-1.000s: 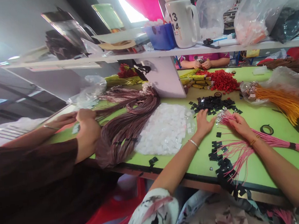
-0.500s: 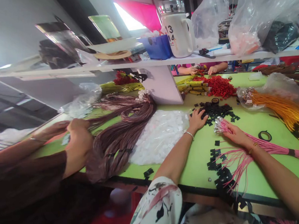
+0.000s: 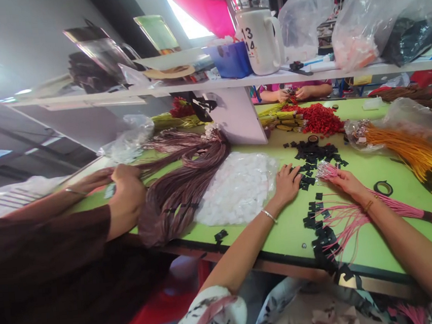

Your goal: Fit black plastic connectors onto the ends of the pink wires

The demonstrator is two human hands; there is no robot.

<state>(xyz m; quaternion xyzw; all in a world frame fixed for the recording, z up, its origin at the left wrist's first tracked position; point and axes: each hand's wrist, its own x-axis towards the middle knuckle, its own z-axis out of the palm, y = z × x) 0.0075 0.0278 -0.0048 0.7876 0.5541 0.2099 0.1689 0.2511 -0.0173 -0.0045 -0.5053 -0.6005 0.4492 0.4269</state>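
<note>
My left hand (image 3: 287,184) lies on the green table (image 3: 365,249) with fingers spread, its fingertips touching the near edge of a pile of small black plastic pieces (image 3: 316,153). My right hand (image 3: 344,182) rests on a bundle of pink wires (image 3: 392,207), fingers curled over the wire ends with metal tips (image 3: 326,171). More black pieces (image 3: 320,233) trail toward the table's front edge. A heap of small white pieces (image 3: 237,186) lies just left of my left hand.
A person in a dark sleeve (image 3: 49,259) at my left handles brown wire bundles (image 3: 182,185). Orange wires (image 3: 413,150), red pieces (image 3: 320,117), a tape roll (image 3: 382,187). Another person's hands (image 3: 293,93) work across the table. A shelf (image 3: 231,83) holds a mug (image 3: 260,33) and bags.
My left hand drew back from the middle of the black pile to its near edge. My right hand stayed on the pink wire ends. The view shifted slightly.
</note>
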